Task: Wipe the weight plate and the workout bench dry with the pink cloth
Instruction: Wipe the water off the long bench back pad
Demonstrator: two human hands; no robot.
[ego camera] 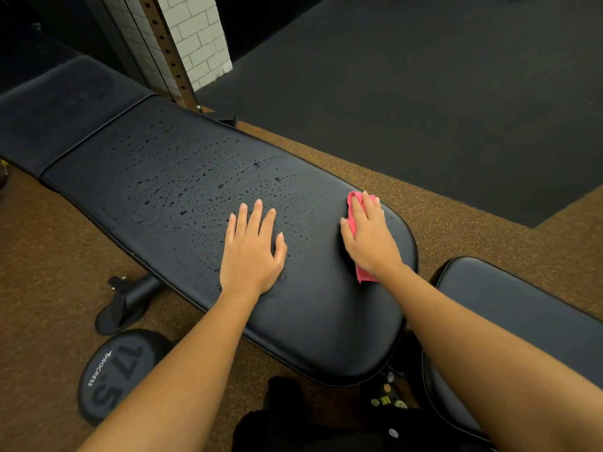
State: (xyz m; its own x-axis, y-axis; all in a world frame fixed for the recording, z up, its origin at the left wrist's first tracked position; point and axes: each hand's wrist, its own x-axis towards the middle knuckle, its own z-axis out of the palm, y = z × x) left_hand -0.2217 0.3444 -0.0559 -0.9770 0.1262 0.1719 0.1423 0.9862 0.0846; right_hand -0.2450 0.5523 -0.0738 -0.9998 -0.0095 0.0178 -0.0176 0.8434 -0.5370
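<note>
Inspection found the person leaning over the workout bench, both forearms extended across its black padded top. The left grip lay flat on the pad near its middle, fingers straight and slightly spread, holding nothing. The right grip pressed palm down on the pink cloth near the pad's rounded end on its far edge, fingers straight and laid over the cloth rather than curled round it. The cloth showed beyond the fingertips and again below the wrist. Water droplets covered the pad from beside the left grip out towards the seam with the next cushion; the surface nearest the person appeared free of drops. The weight plate, marked 17.5, sat on the brown speckled floor below the bench's near side, partly hidden by the left forearm. A second black pad stood just beside the bench end on the right.
</note>
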